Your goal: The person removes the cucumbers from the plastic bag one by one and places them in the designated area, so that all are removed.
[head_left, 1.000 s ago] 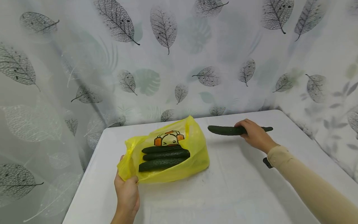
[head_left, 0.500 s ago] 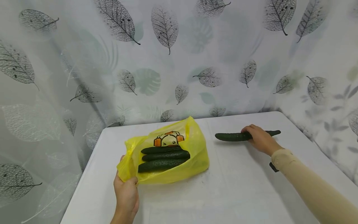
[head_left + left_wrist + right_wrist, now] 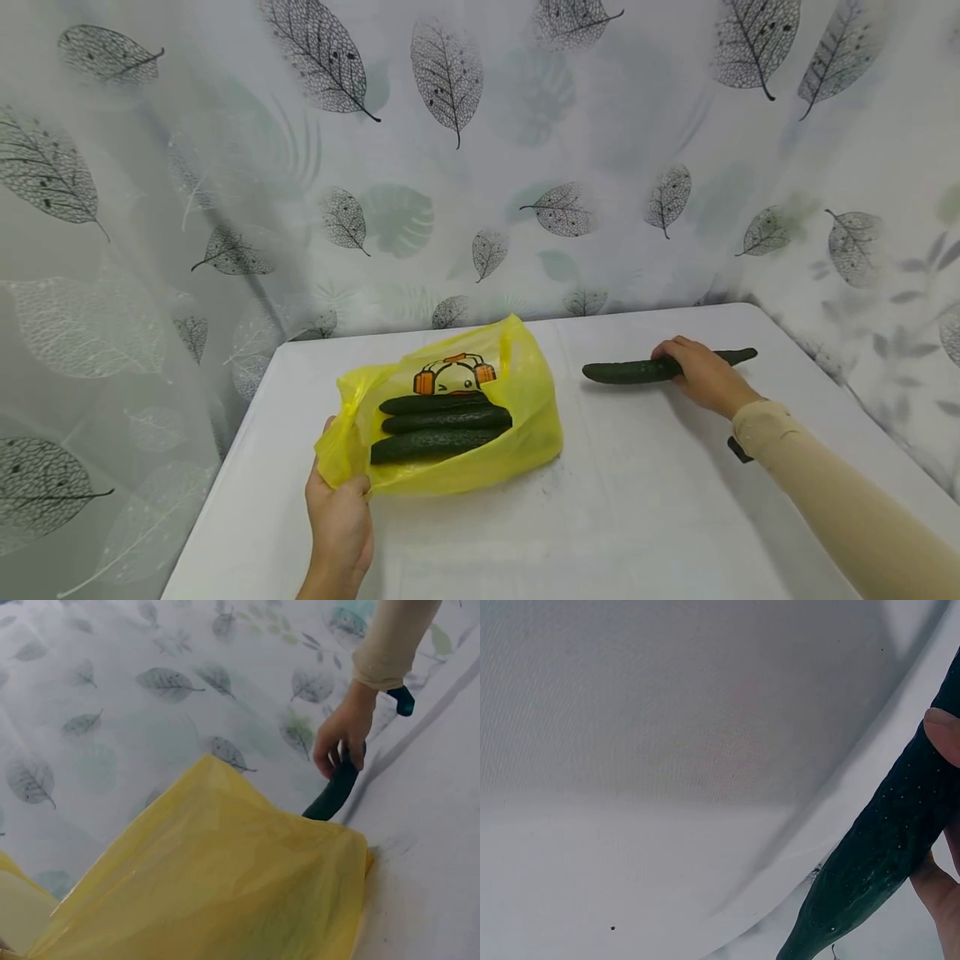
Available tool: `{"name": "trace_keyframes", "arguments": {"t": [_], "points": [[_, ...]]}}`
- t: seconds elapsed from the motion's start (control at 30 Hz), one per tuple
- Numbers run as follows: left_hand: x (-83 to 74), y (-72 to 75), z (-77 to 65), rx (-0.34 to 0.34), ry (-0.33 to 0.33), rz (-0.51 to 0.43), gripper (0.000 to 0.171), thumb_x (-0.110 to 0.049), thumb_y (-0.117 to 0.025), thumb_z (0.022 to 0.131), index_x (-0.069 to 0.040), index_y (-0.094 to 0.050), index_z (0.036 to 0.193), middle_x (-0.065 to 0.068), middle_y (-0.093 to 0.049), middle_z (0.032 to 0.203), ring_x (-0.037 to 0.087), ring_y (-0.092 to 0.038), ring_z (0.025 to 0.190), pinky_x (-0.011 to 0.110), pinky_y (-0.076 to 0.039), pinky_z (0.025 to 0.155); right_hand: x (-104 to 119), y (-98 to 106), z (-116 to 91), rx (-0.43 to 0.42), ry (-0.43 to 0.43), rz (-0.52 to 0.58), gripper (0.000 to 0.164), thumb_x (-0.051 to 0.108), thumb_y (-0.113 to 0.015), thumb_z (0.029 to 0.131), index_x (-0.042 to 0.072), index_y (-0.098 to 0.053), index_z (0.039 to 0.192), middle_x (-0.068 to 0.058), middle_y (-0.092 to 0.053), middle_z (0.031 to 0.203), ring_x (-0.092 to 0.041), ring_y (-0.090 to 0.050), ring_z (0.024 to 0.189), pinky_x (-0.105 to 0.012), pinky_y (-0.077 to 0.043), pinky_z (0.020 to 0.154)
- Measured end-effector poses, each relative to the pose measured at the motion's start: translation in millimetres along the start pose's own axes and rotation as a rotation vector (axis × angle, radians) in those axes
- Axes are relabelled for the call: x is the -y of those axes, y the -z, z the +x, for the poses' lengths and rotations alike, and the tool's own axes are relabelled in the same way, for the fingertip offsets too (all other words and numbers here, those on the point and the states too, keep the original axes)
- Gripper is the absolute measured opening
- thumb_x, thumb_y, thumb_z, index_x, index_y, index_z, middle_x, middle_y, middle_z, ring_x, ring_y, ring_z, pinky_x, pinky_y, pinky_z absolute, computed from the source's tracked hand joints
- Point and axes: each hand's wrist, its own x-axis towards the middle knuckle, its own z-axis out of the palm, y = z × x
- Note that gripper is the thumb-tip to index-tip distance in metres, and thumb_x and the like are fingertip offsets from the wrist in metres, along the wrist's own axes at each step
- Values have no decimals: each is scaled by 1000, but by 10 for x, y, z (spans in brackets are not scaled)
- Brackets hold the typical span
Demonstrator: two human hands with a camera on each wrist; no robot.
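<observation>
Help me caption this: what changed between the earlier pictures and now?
The long dark-green cucumber in the right hand moved rightward and slightly down; nothing was let go. Unchanged: the left hand grips the yellow plastic bag, three dark-green cucumbers inside.

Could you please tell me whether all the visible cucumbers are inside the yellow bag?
No, three cucumbers lie in the yellow bag, while the right hand grips another cucumber outside it.

Head view bright; wrist views dimmer; soft shadows on white table (image 3: 600,517).

head view forward-down — right-wrist view close — all share cucumber (image 3: 628,372)
</observation>
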Motion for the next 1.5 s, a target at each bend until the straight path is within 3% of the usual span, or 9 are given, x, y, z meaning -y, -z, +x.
{"name": "trace_keyframes", "arguments": {"t": [0.3, 0.5, 0.83, 1.27, 1.37, 1.5], "points": [[8, 19, 8, -16, 21, 2, 95, 27, -33, 80, -10, -4, 163, -4, -8, 168, 20, -18, 149, 33, -23, 120, -98, -71, -66, 20, 0, 5, 37, -16, -66, 84, 2, -64, 116, -14, -63, 113, -42, -59, 110, -58, -49, 92], [3, 25, -10, -8, 38, 0, 95, 26, -34, 79, -9, -4, 163, 1, -14, 165, 21, -22, 147, 35, -24, 120, -135, -106, -101, 49, -13, 15, 39, -17, -63, 86, 1, -62, 121, -16, -63, 118, -43, -58, 115, -59, -47, 97], [-4, 56, -12, 6, 28, -19, 96, 27, -33, 79, -9, -3, 163, -1, -10, 166, 21, -19, 148, 35, -23, 121, -69, -65, -81, 78, -47, 42, 42, -13, -64, 88, -3, -61, 129, -22, -62, 127, -46, -53, 122, -60, -42, 103], [-8, 60, 7, 1, 24, -39, 97, 28, -32, 77, -9, -4, 163, 0, -9, 167, 22, -19, 148, 35, -23, 121, 28, -63, -14, 146, -100, 28, 58, 26, -77, 90, -3, -58, 137, -26, -59, 134, -49, -51, 124, -63, -41, 103], [-17, 65, 3, 1, 20, -43, 97, 29, -32, 77, -8, -4, 163, -1, -10, 167, 22, -19, 148, 35, -23, 121, 70, -62, -1, 158, -123, 9, 68, 45, -74, 91, -1, -57, 139, -25, -58, 136, -48, -51, 125, -63, -40, 103], [-17, 73, 3, 16, 5, -42, 97, 29, -32, 76, -8, -6, 163, -1, -8, 168, 22, -19, 148, 35, -22, 121, 192, -57, 72, 148, -147, 10, 77, 63, -57, 96, 1, -55, 141, -24, -56, 139, -48, -49, 128, -64, -38, 105]]}}
